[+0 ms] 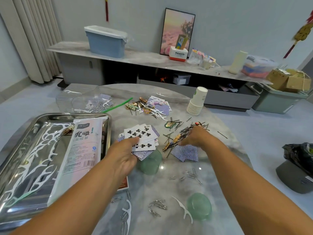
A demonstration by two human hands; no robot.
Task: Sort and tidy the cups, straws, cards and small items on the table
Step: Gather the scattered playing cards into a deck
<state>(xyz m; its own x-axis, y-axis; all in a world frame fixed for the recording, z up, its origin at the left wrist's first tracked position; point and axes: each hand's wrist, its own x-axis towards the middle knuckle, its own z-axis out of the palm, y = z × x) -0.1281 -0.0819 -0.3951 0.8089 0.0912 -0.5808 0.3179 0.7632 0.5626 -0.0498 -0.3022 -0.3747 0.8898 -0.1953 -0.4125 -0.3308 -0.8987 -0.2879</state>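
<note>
**Blue-backed cards being gathered at mid-table**

Blue-patterned playing cards are what we are collecting now; our left hand (126, 154) is clamped on a fanned stack of paper playing cards (142, 139), thumb pressed on the top face-up club card, fingers underneath; our right hand (196, 136) reaches forward over the pile of thin black hairpins (184, 133), palm down; its fingertips are hidden behind the hand, so we cannot tell whether they have closed on anything.

We judge the card step only partly done: a loose cluster of face-down blue-backed cards (185, 152) lies just near of the right hand, and more cards sit mixed with white floss picks in the far heap (155, 106) and in the clear ribbed plastic box (88, 102) at far left.

The next move probably calls for drawing the right hand back to the near cluster, sliding those cards free of the hairpins touching their far edge, and feeding them into the left-hand stack.

Both forearms extend straight from the near edge, the left angled slightly inward beside the shiny steel tray (20, 150); the stack of white paper cups (197, 100) stands far right, well apart from both hands.
</note>
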